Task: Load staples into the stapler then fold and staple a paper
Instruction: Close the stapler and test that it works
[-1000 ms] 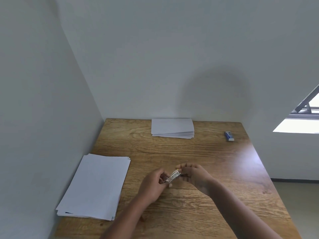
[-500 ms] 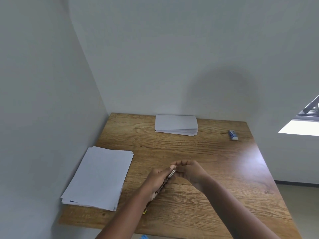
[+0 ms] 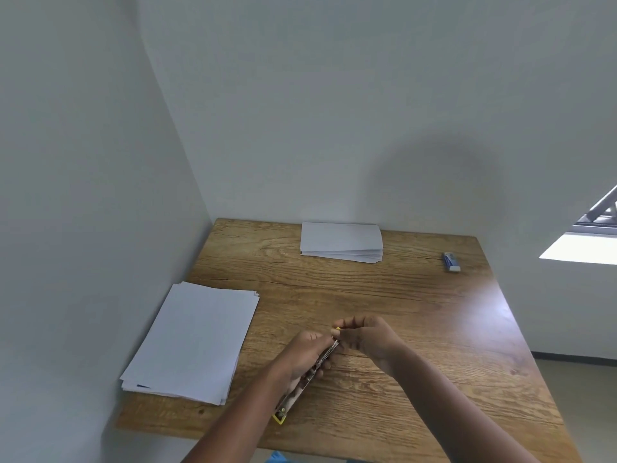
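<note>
Both hands meeting above table, left hand gripping stapler, right hand pinching its tip

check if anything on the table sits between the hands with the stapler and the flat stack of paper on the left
Nothing visible does. Both hands, left hand and right hand, hold the stapler over bare table. Only open wood lies between it and the flat paper stack. The folded papers and the small blue box lie at the far edge.
</note>
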